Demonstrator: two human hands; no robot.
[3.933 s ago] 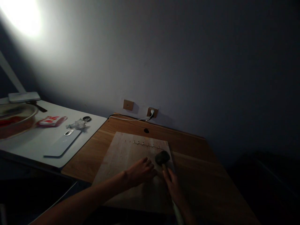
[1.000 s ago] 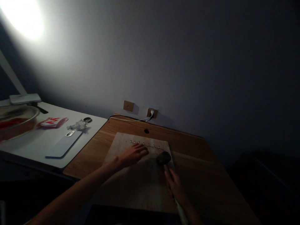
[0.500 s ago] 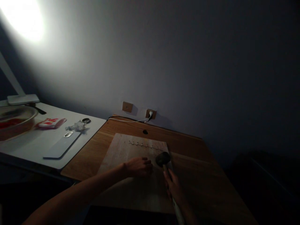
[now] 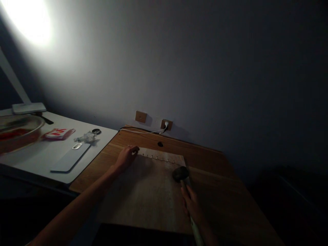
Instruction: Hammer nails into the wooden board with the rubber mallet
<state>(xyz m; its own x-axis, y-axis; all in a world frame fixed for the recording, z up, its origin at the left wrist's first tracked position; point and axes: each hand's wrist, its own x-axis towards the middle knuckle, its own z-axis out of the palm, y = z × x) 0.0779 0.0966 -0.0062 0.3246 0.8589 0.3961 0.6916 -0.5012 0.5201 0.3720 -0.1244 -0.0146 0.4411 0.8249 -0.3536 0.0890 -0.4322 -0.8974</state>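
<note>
My right hand (image 4: 193, 205) is wrapped round the handle of a mallet (image 4: 180, 174) with a dark, rounded head. The mallet's head hovers over or rests at the right edge of a pale wooden board (image 4: 148, 198); I cannot tell which. Along the board's far side runs a row of several small, shiny metal pieces (image 4: 157, 158), like nails or hooks. My left hand (image 4: 126, 158) is at the board's far left corner, beside the row's left end. Its thumb and forefinger are pinched together, and whatever is between them is too small to make out.
The board lies on a brown wooden table (image 4: 102, 160). To the left, a white table (image 4: 51, 153) bears a clear bowl (image 4: 30, 136), a red and white packet (image 4: 60, 134), crumpled plastic (image 4: 88, 137), a grey flat case (image 4: 69, 159) and a lamp base (image 4: 29, 108). A cable plugs into a wall socket (image 4: 166, 124).
My left hand has moved away from me and to the left, from the board's middle to the left end of the row. My right hand still holds the mallet in nearly the same place.
</note>
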